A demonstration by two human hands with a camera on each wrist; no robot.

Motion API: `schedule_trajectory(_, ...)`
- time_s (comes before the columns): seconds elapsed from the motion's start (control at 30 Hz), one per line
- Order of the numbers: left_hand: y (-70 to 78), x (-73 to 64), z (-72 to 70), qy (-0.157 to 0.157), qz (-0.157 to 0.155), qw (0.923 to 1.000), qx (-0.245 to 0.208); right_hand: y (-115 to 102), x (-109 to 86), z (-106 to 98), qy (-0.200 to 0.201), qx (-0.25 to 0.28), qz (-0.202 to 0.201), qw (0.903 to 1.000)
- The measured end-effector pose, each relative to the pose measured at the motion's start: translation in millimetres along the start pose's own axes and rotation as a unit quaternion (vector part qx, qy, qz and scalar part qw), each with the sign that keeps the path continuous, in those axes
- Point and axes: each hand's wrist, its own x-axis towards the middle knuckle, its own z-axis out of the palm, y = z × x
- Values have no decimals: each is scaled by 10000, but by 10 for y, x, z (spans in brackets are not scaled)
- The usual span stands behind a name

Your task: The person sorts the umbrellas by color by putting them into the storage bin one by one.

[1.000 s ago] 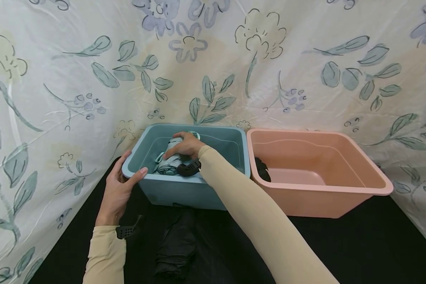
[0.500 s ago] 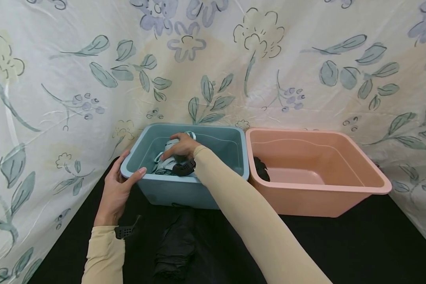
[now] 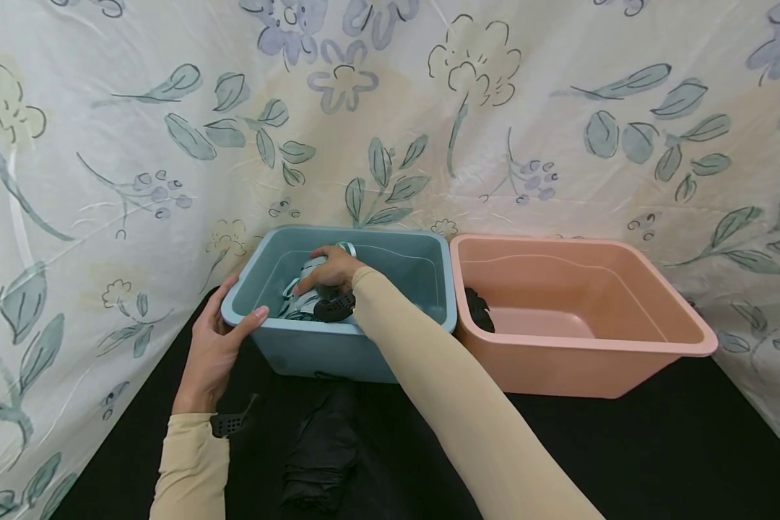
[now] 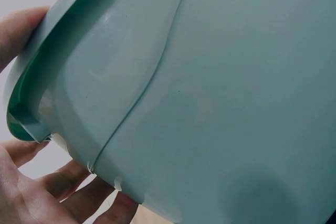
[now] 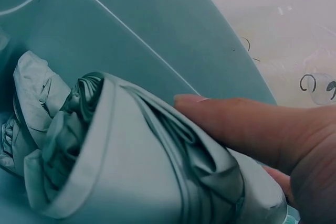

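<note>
My left hand [image 3: 213, 350] grips the near left corner of a blue plastic bin [image 3: 338, 354], thumb on the rim and fingers along the outer wall, as the left wrist view also shows. Reaching inside that bin, my right hand [image 3: 335, 270] holds a pale blue-green rolled fabric bundle [image 5: 139, 150]. The bundle has many pleats, and the thumb [image 5: 226, 121] lies along its side. Most of the other fingers are hidden behind it. More crumpled pale fabric [image 5: 38, 85] lies beside the bundle at the bin's bottom.
To the right of the blue bin stands a pink bin [image 3: 591, 368] with a black item [image 3: 478, 310] at its left end. A folded black fabric item [image 3: 318, 462] lies on the black table surface [image 3: 630, 455] in front. A floral curtain [image 3: 390, 108] hangs behind.
My right hand has shifted slightly left inside the blue bin, still holding the pale bundle. The left hand stays on the rim.
</note>
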Motion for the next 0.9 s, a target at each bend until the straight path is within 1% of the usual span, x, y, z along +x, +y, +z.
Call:
schedule_trajectory(0.3,6,2,-5,-37,-23,10000,5,-1,17,-13,-71,-282,2,9996)
schedule_trajectory(0.43,9,-3,-10,-39,-54,10000,10,-1,38,-25,-300,-302,127,9990)
schedule_trajectory(0.57,4,-7,-15,-38,-46,10000,29,2,55,-42,-598,-493,183,9968)
schedule_trajectory(0.77,-6,0,-16,-61,11,10000,14,10,52,-62,-692,-601,182,9956)
schedule_trajectory(0.9,4,1,-12,-51,-17,10000,14,2,33,-74,-812,-706,223,9939)
